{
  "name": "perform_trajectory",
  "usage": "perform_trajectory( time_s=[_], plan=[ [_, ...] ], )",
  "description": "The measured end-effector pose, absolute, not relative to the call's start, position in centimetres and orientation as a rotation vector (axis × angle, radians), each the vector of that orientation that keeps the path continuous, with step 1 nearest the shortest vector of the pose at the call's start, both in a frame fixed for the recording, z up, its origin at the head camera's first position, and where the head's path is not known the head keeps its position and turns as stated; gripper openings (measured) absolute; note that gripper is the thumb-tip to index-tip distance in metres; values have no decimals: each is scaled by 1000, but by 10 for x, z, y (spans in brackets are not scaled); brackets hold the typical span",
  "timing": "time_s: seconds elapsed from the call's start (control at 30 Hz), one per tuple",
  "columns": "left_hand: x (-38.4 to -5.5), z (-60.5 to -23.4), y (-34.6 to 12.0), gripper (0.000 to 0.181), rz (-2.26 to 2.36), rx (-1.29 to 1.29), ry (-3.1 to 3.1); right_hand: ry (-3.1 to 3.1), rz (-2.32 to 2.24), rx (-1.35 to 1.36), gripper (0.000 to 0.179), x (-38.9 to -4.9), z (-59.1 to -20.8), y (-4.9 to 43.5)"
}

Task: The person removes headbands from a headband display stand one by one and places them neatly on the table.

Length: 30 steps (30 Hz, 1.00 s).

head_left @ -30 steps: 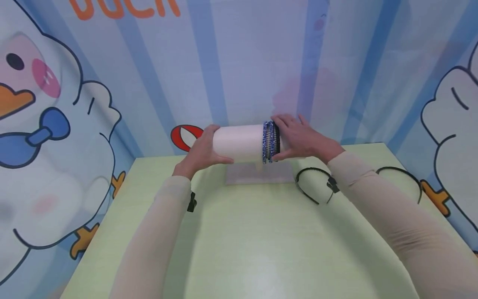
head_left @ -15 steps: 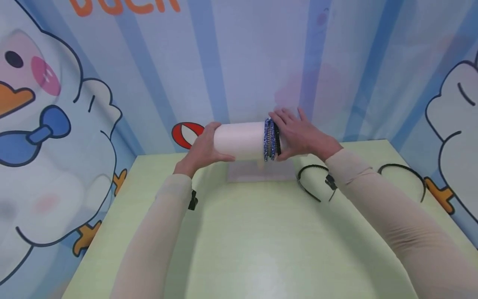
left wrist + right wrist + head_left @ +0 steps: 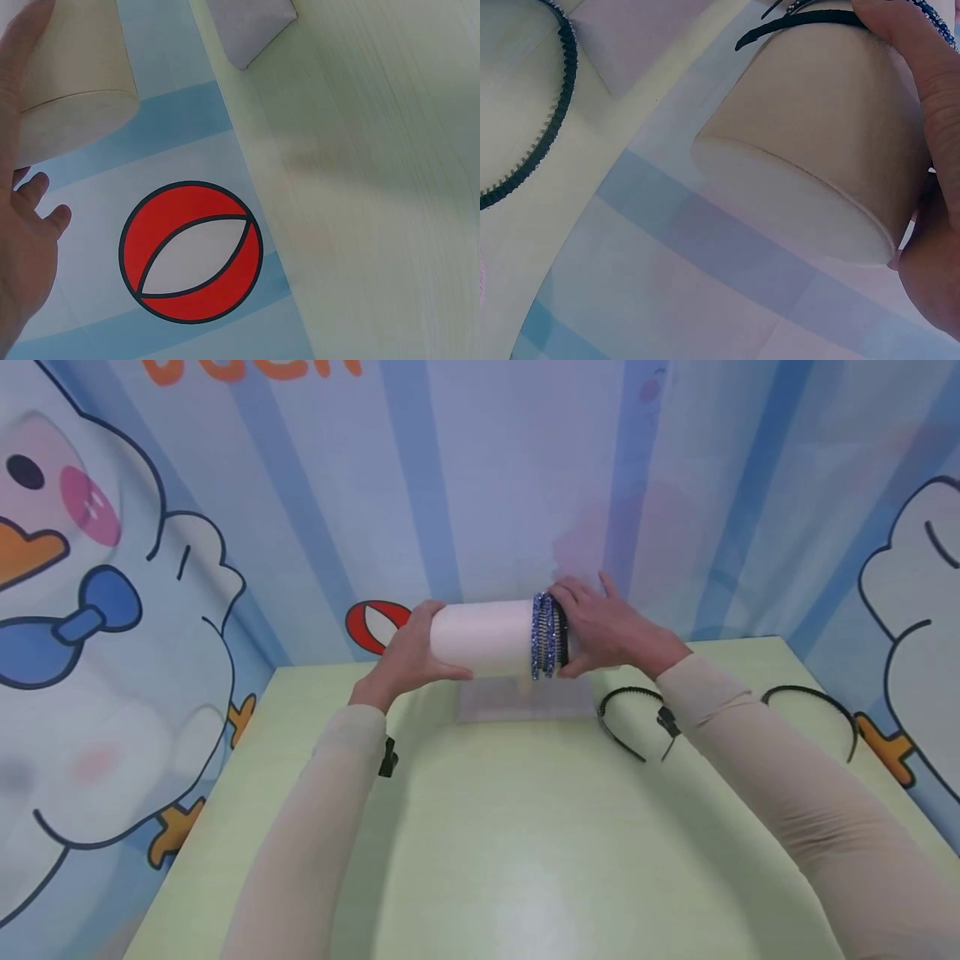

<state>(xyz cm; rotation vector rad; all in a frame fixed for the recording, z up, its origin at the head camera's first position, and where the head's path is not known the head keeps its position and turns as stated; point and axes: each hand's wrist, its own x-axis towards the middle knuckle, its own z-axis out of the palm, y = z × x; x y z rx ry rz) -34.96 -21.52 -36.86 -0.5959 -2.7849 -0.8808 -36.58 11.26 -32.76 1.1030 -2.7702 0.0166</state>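
Note:
A white padded cylinder [image 3: 483,637] lies sideways on a stand with a pale flat base [image 3: 487,702]. My left hand [image 3: 408,652] grips its left end, thumb in front and fingers over the top. Around the cylinder's right part sit several headbands, among them glittery blue headbands [image 3: 541,637] and a black headband [image 3: 562,639]. My right hand [image 3: 611,628] holds the black headband at that end. The right wrist view shows the thumb on the black headband [image 3: 802,21], around the cylinder [image 3: 810,112]; the other fingers are largely hidden there.
A black toothed headband [image 3: 630,690] lies on the pale green table [image 3: 517,827], right of the base. Farther right is another black headband [image 3: 810,692], partly behind my right sleeve. A patterned blue backdrop [image 3: 517,477] stands behind the table's far edge.
The head view has tilted slightly. My right fingers have shifted a little to the right against the blue headbands, and the black headband has shifted slightly. My left hand keeps its grip.

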Motion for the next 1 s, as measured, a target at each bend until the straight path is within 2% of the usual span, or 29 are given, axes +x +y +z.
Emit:
perform_trajectory(
  time_s=[1.0],
  plan=[
    [-350, -370, -217, 106, -889, -604, -2783, -2818, 139, 976, 119, -365, -330, 151]
  ],
)
